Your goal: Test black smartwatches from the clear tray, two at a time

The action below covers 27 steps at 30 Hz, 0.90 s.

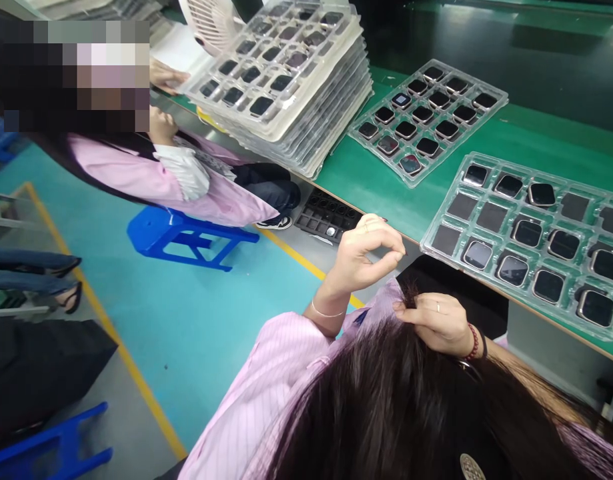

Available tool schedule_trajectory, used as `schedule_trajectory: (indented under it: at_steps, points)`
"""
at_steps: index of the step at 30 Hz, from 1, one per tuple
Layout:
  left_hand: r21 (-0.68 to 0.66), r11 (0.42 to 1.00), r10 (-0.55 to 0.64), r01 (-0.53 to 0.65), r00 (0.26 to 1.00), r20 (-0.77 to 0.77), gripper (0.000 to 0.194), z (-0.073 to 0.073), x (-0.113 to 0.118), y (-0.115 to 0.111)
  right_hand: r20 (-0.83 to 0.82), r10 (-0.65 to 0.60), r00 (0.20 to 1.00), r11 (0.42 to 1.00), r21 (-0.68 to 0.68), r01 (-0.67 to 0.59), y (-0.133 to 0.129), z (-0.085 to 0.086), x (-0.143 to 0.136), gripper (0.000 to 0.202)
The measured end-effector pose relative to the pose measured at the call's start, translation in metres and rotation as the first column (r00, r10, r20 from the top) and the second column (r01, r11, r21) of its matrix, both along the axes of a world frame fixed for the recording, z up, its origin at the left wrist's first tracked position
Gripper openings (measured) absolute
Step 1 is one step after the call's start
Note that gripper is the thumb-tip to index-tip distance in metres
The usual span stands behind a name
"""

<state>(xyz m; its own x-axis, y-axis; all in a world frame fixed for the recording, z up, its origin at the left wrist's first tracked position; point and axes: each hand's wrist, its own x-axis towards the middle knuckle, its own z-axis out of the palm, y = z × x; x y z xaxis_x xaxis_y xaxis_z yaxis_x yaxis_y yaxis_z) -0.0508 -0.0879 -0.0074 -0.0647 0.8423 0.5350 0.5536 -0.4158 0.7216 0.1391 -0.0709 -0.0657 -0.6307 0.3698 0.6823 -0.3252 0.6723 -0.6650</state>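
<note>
My left hand (370, 255) is raised just off the table's front edge, its thumb and forefinger tips pinched together in a ring. Whatever lies between those tips, if anything, is too small to make out. Lower and to the right, my right hand (439, 323) is closed on strands of dark hair (410, 297), close against the pink striped garment (393, 293). The nearest tray (443, 261), clear plastic with several square watch-like pieces and some dark unfilled pockets, lies to the right of both hands. Neither hand touches it.
A second tray (411, 181) of watch-like pieces lies farther back on the green table (401, 207). Beyond my left hand stands a tall stack of trays (306, 143). A person in pink (131, 170) sits at the left near a blue stool (159, 230). A white fan (209, 23) stands behind.
</note>
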Motion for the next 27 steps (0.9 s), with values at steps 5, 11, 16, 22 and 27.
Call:
schedule_trajectory:
  at_steps: [5, 11, 16, 22, 27]
  points:
    - [-0.051, 0.998, -0.036, 0.046, 0.981, 0.192, 0.031, -0.003, -0.008, -0.004, 0.026, -0.026, 0.999, 1.000, -0.017, 0.027, 0.001, 0.000, 0.000, 0.023]
    - [-0.215, 0.913, -0.302, 0.346, 0.929, 0.213, 0.053, -0.006, -0.012, -0.008, 0.027, -0.018, 0.999, 0.999, -0.038, 0.019, 0.002, 0.002, 0.000, 0.022]
    - [-0.268, 0.832, -0.425, 0.486, 0.868, 0.256, 0.026, -0.012, -0.004, -0.009, 0.029, 0.042, 0.999, 0.996, -0.082, -0.040, 0.003, 0.004, 0.000, 0.026]
    - [-0.276, 0.894, -0.227, 0.353, 0.888, 0.399, 0.026, -0.015, -0.011, -0.014, 0.019, 0.037, 0.999, 0.990, -0.136, -0.034, 0.003, 0.003, 0.002, 0.032]
    - [-0.267, 0.911, -0.180, 0.313, 0.887, 0.426, 0.037, -0.020, -0.018, -0.019, 0.019, 0.034, 0.999, 0.991, -0.130, -0.031, 0.003, 0.002, 0.002, 0.033]
